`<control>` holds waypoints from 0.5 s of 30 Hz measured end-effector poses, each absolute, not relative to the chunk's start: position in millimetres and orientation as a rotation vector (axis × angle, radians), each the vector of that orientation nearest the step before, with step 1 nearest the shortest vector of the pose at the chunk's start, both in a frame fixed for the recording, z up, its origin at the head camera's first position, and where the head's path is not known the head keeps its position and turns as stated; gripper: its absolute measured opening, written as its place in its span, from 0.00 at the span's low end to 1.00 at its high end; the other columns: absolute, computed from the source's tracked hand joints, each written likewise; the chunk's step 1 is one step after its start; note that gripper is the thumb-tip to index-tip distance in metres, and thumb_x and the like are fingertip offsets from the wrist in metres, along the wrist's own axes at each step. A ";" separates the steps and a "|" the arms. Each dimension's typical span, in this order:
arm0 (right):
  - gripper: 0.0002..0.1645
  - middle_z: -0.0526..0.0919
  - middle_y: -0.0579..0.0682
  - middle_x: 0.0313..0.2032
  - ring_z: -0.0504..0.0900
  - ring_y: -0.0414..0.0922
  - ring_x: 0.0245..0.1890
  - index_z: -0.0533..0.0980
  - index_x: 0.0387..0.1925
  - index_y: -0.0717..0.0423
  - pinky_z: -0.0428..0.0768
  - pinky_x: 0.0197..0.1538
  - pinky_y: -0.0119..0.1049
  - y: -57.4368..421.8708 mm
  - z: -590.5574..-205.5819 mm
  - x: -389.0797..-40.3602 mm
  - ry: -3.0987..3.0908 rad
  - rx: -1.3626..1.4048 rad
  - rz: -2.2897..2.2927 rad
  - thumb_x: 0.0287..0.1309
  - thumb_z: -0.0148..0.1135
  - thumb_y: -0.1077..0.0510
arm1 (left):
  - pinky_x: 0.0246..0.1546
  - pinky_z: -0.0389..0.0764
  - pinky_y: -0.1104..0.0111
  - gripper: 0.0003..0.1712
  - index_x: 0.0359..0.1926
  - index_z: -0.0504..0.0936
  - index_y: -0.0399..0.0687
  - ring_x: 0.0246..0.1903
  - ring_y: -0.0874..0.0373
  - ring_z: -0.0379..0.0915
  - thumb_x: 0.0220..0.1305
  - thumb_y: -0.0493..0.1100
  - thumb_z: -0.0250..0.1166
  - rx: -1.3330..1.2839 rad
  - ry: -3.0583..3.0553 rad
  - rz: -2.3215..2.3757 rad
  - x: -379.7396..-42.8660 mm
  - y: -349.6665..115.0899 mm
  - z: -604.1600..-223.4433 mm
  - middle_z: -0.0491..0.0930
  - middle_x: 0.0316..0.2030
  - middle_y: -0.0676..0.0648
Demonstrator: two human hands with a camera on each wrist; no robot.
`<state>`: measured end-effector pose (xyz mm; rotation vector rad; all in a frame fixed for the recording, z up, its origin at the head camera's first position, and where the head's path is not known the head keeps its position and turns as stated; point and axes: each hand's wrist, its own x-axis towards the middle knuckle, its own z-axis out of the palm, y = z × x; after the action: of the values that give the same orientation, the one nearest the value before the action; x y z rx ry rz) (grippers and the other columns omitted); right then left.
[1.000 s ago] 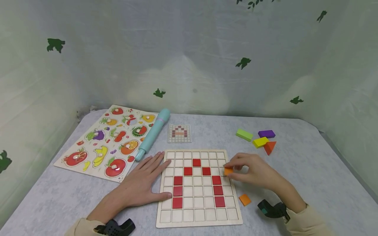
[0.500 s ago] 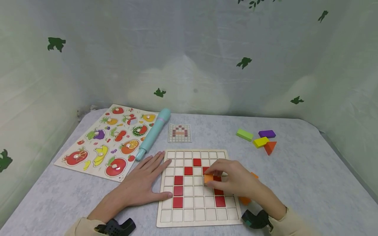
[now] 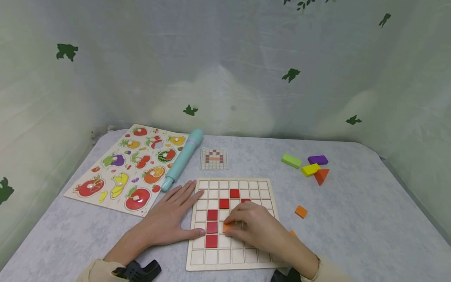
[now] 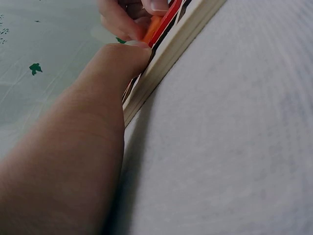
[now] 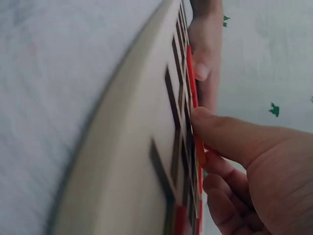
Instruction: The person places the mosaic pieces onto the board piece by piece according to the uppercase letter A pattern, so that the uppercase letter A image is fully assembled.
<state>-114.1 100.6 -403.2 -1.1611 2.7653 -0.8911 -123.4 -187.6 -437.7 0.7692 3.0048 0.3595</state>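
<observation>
My right hand (image 3: 255, 225) pinches a square orange tile (image 3: 226, 227) between thumb and fingers, low over the wooden grid board (image 3: 197, 258). That tile is just right of the middle red tile (image 3: 211, 227) in the left column. In the right wrist view the thumb (image 5: 225, 132) presses on the tile close against the grid. More red tiles, such as one near the top (image 3: 234, 193), lie in cells; the right column is covered by my hand. My left hand (image 3: 169, 219) lies with fingers spread along the board's left edge, thumb on its cells.
Right of the board lies a loose orange tile (image 3: 301, 212), with another (image 3: 293, 233) partly behind my right arm. Green (image 3: 291, 161), yellow (image 3: 311, 170), purple (image 3: 318, 159) and orange-red (image 3: 321, 176) blocks lie behind. A pattern card (image 3: 214, 159), teal stick (image 3: 183, 160) and fruit puzzle (image 3: 105, 172) sit back left.
My right hand has carried the orange tile leftward from the board's right edge to beside the left red column. Loose orange tiles have come into view behind it. My left hand stays in place.
</observation>
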 end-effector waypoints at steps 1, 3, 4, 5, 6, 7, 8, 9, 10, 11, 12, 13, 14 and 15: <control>0.09 0.87 0.34 0.39 0.80 0.32 0.41 0.89 0.39 0.45 0.82 0.46 0.27 99.3 -404.5 -113.6 2.771 -1.157 -0.901 0.58 0.77 0.49 | 0.80 0.49 0.51 0.65 0.82 0.57 0.58 0.82 0.51 0.41 0.53 0.89 0.51 0.772 3.004 0.359 -123.8 -187.3 -437.5 0.47 0.83 0.48; 0.07 0.87 0.33 0.39 0.81 0.33 0.41 0.89 0.37 0.45 0.82 0.45 0.26 97.5 -407.0 -112.9 2.778 -1.158 -0.923 0.57 0.77 0.50 | 0.80 0.49 0.51 0.64 0.82 0.57 0.57 0.82 0.51 0.41 0.53 0.89 0.51 0.778 3.004 0.361 -124.4 -186.9 -436.8 0.47 0.83 0.48; 0.07 0.87 0.33 0.39 0.81 0.33 0.42 0.89 0.37 0.45 0.82 0.46 0.26 97.0 -407.9 -112.6 2.779 -1.169 -0.927 0.57 0.77 0.50 | 0.80 0.49 0.51 0.64 0.82 0.57 0.57 0.82 0.51 0.41 0.53 0.89 0.51 0.781 3.003 0.361 -124.7 -186.7 -436.6 0.47 0.83 0.48; 0.08 0.87 0.34 0.39 0.81 0.33 0.43 0.90 0.38 0.45 0.82 0.47 0.26 96.8 -408.5 -112.1 2.782 -1.187 -0.916 0.57 0.77 0.49 | 0.80 0.49 0.51 0.64 0.82 0.57 0.57 0.82 0.51 0.41 0.53 0.88 0.51 0.782 3.002 0.363 -124.9 -186.6 -436.3 0.47 0.83 0.48; 0.09 0.87 0.34 0.40 0.81 0.34 0.43 0.90 0.39 0.45 0.82 0.48 0.26 96.6 -408.7 -111.5 2.786 -1.207 -0.892 0.58 0.76 0.49 | 0.80 0.49 0.51 0.64 0.82 0.57 0.57 0.82 0.51 0.41 0.53 0.88 0.51 0.783 3.001 0.364 -125.0 -186.7 -436.2 0.47 0.83 0.48; 0.10 0.87 0.34 0.41 0.81 0.34 0.44 0.90 0.41 0.45 0.82 0.49 0.26 96.6 -408.3 -110.9 2.789 -1.226 -0.858 0.59 0.76 0.49 | 0.80 0.49 0.51 0.64 0.82 0.57 0.57 0.82 0.51 0.41 0.53 0.88 0.51 0.784 3.002 0.361 -124.9 -186.8 -436.2 0.47 0.83 0.48; 0.11 0.87 0.35 0.43 0.80 0.34 0.45 0.90 0.42 0.45 0.82 0.49 0.26 96.8 -407.7 -110.2 2.790 -1.246 -0.819 0.60 0.75 0.48 | 0.80 0.49 0.51 0.64 0.82 0.56 0.57 0.82 0.50 0.41 0.53 0.89 0.51 0.783 3.002 0.360 -124.7 -186.9 -436.0 0.47 0.83 0.48; 0.12 0.87 0.35 0.44 0.80 0.35 0.46 0.90 0.45 0.45 0.82 0.50 0.26 97.2 -406.8 -109.7 2.789 -1.265 -0.782 0.61 0.74 0.48 | 0.80 0.49 0.51 0.64 0.82 0.56 0.57 0.82 0.50 0.41 0.53 0.89 0.51 0.780 3.001 0.360 -124.5 -187.0 -435.9 0.47 0.83 0.48; 0.14 0.86 0.35 0.45 0.80 0.35 0.47 0.89 0.47 0.45 0.82 0.51 0.27 97.9 -405.9 -109.3 2.787 -1.279 -0.745 0.62 0.73 0.48 | 0.80 0.49 0.51 0.65 0.82 0.56 0.57 0.82 0.50 0.41 0.53 0.89 0.51 0.777 3.002 0.358 -124.3 -187.0 -436.0 0.47 0.83 0.48; 0.15 0.86 0.35 0.46 0.79 0.35 0.47 0.89 0.49 0.44 0.81 0.51 0.28 98.6 -405.0 -109.2 2.786 -1.283 -0.725 0.62 0.73 0.47 | 0.80 0.49 0.51 0.65 0.82 0.57 0.57 0.82 0.50 0.41 0.53 0.89 0.51 0.774 3.003 0.355 -124.0 -187.1 -435.9 0.47 0.83 0.48; 0.15 0.86 0.34 0.47 0.79 0.35 0.48 0.88 0.50 0.43 0.82 0.52 0.29 99.4 -403.9 -109.2 2.782 -1.273 -0.725 0.62 0.73 0.47 | 0.80 0.49 0.51 0.65 0.82 0.57 0.57 0.82 0.50 0.42 0.53 0.89 0.51 0.772 3.004 0.353 -123.7 -187.2 -435.9 0.48 0.82 0.47; 0.16 0.86 0.34 0.48 0.79 0.35 0.49 0.88 0.51 0.43 0.82 0.53 0.30 100.5 -402.7 -109.4 2.773 -1.258 -0.740 0.62 0.73 0.47 | 0.80 0.49 0.51 0.65 0.82 0.57 0.57 0.82 0.50 0.42 0.53 0.89 0.51 0.771 3.006 0.352 -123.4 -187.2 -435.9 0.48 0.82 0.47; 0.16 0.86 0.34 0.48 0.79 0.35 0.50 0.87 0.51 0.43 0.82 0.54 0.31 101.9 -401.1 -110.0 2.761 -1.243 -0.763 0.62 0.73 0.47 | 0.80 0.49 0.51 0.65 0.82 0.57 0.57 0.82 0.50 0.42 0.53 0.89 0.51 0.770 3.006 0.351 -123.2 -187.1 -436.0 0.48 0.82 0.47; 0.17 0.86 0.34 0.49 0.79 0.36 0.51 0.87 0.52 0.43 0.82 0.55 0.33 103.6 -399.3 -110.7 2.749 -1.222 -0.786 0.62 0.74 0.48 | 0.80 0.49 0.51 0.65 0.82 0.57 0.57 0.82 0.50 0.42 0.53 0.89 0.51 0.769 3.007 0.350 -123.0 -187.1 -436.0 0.48 0.82 0.47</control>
<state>-110.7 103.6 -399.3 -1.2217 2.7489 -0.7864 -123.0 -187.1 -436.0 0.7691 3.0073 0.3504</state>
